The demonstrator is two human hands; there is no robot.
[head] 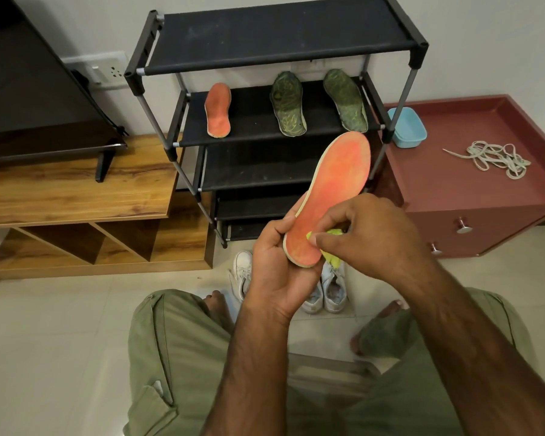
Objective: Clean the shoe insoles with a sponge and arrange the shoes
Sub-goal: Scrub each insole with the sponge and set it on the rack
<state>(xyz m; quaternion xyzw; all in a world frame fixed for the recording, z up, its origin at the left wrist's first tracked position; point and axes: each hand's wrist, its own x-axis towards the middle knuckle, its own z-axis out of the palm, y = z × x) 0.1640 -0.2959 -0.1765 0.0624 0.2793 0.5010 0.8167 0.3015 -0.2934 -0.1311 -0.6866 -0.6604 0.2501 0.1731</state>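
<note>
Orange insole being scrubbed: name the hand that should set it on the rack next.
Left, probably. The left hand grips the orange insole at its lower end, while the right hand pinches the sponge against it. The other orange insole lies on the rack shelf ahead.

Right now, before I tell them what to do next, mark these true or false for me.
1. The left hand holds an orange insole. True.
2. The right hand is empty. False: it pinches a yellow-green sponge against that insole.
3. Three insoles lie on the rack's second shelf. True: a second orange insole and two green insoles.
4. The blue tub sits on the rack's top shelf. False: it sits on the red cabinet.
5. The laces lie on the floor. False: they lie piled on the cabinet.
</note>
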